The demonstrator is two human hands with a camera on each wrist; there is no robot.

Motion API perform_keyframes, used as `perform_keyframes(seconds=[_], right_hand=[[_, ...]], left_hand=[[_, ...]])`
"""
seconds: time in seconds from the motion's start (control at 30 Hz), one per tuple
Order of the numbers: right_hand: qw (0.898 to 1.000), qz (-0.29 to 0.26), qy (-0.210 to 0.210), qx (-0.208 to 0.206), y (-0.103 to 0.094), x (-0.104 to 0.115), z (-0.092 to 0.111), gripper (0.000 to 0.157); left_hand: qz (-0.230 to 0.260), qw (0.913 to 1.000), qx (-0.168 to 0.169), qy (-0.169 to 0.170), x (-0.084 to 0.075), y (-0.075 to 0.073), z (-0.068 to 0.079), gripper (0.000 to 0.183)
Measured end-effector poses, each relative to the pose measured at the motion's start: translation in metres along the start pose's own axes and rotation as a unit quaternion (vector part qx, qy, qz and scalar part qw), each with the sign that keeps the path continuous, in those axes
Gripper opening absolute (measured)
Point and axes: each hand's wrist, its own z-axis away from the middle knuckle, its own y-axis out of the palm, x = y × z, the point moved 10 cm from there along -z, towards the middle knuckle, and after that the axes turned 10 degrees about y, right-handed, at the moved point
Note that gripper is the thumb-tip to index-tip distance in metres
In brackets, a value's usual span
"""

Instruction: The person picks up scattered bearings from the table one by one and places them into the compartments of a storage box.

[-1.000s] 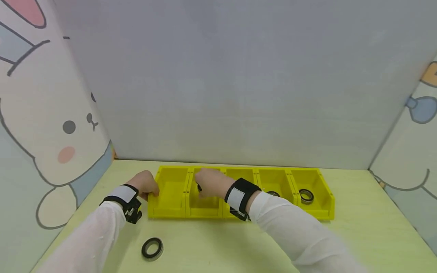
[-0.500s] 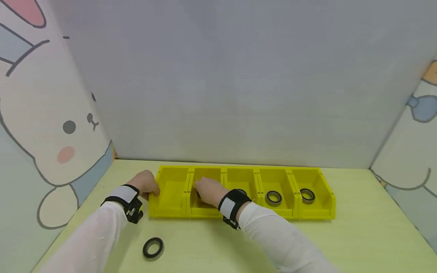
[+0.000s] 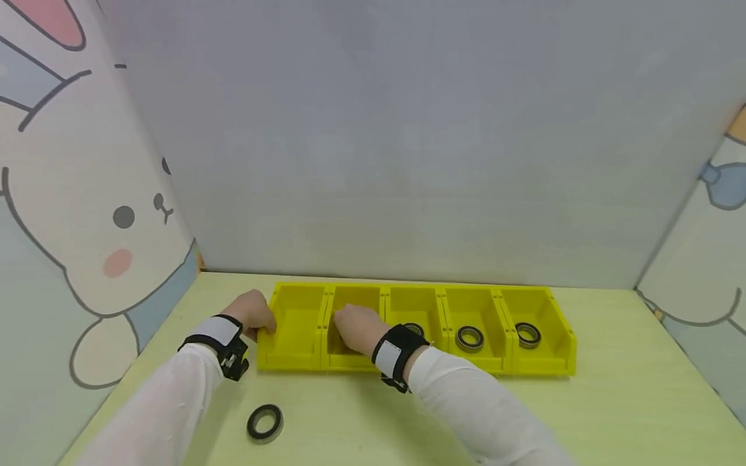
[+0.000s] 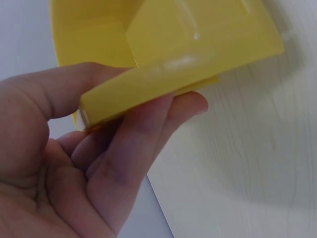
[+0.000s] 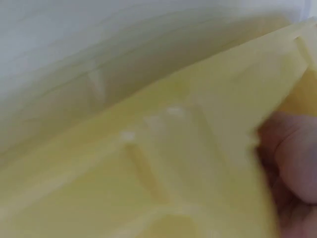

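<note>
A row of several joined yellow storage bins point(image 3: 294, 362) stands on the table. My left hand point(image 3: 254, 312) grips the leftmost bin's outer wall; in the left wrist view the thumb lies on one side of the wall point(image 4: 173, 67) and the fingers on the other. My right hand point(image 3: 358, 329) reaches down into the second bin from the left with curled fingers, and the ball bearing it carries is hidden behind it. In the right wrist view only part of that hand point(image 5: 297, 163) shows, beside a blurred yellow bin wall point(image 5: 208, 134).
Ball bearings lie in the third bin point(image 3: 414, 329), the fourth bin point(image 3: 469, 338) and the rightmost bin point(image 3: 528, 334). Another loose bearing point(image 3: 265, 424) lies on the table in front of the row. A grey wall point(image 3: 408, 162) rises behind the bins.
My right hand has lowered into the second bin, taking the bearing out of sight, and is nearly still since the middle frame. The left hand keeps its grip on the bin wall.
</note>
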Motion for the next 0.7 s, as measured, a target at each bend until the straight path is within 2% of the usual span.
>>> perform_keyframes(seconds=[0.07,0.17,0.23,0.3,0.47,0.6,0.7], right_hand=[[0.999,0.026,0.025,-0.012,-0.013,0.001,0.004,0.018],[0.996,0.071,0.05,-0.031,-0.035,0.01,0.013,0.043],[0.995,0.083,0.037,-0.035,-0.045,0.025,0.023,0.057],[0.997,0.067,0.003,-0.034,-0.047,0.044,0.037,0.062],[0.996,-0.019,-0.088,0.018,-0.025,0.093,0.076,0.061],[0.983,-0.061,-0.154,0.078,-0.003,0.123,0.096,0.068],[0.972,-0.069,-0.191,0.122,0.015,0.14,0.103,0.071]], left_hand=[[0.004,1.0,0.003,0.003,0.0,0.002,-0.001,0.021],[0.007,1.0,0.004,0.003,0.001,0.002,-0.003,0.021],[0.005,1.0,0.002,0.004,0.001,0.001,-0.003,0.02],[0.003,1.0,0.0,0.007,0.0,0.001,-0.003,0.017],[0.011,0.9996,-0.004,0.026,-0.003,0.002,-0.001,0.011],[0.016,0.9994,-0.004,0.029,-0.004,0.002,0.0,0.014],[0.014,0.9996,-0.002,0.024,-0.002,0.002,0.002,0.018]])
